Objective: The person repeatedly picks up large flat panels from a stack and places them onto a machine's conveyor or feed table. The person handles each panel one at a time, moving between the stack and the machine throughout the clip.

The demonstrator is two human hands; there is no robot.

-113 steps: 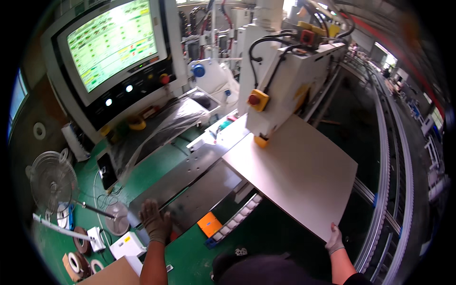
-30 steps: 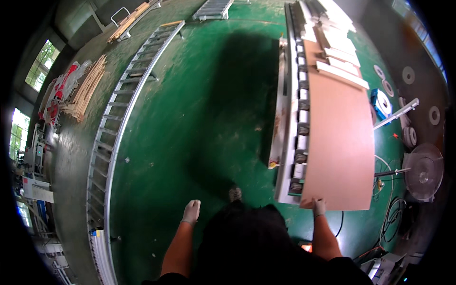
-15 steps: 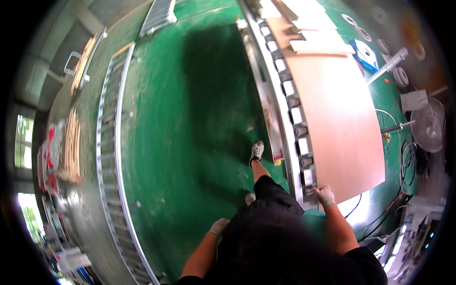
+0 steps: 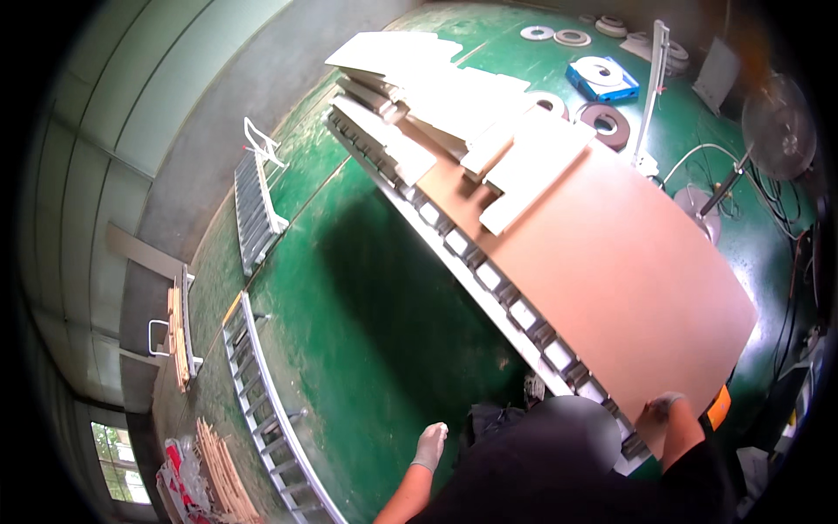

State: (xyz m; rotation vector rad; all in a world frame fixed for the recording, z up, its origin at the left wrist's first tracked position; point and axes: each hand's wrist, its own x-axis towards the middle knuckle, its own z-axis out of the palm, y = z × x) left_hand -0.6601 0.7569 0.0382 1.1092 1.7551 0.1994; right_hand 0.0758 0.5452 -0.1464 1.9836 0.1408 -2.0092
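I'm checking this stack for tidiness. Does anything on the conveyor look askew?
Yes. The white boards at the conveyor's far end lie fanned at differing angles, not squared. The brown panel under the right hand lies flat.

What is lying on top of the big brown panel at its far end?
A loose pile of white boards overlaps the far end of the brown panel. How far the panel runs beneath them is hidden. The right hand grips its near edge.

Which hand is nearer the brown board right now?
Right. The right hand rests on the brown board's near edge; the left hand hangs apart over the green floor.
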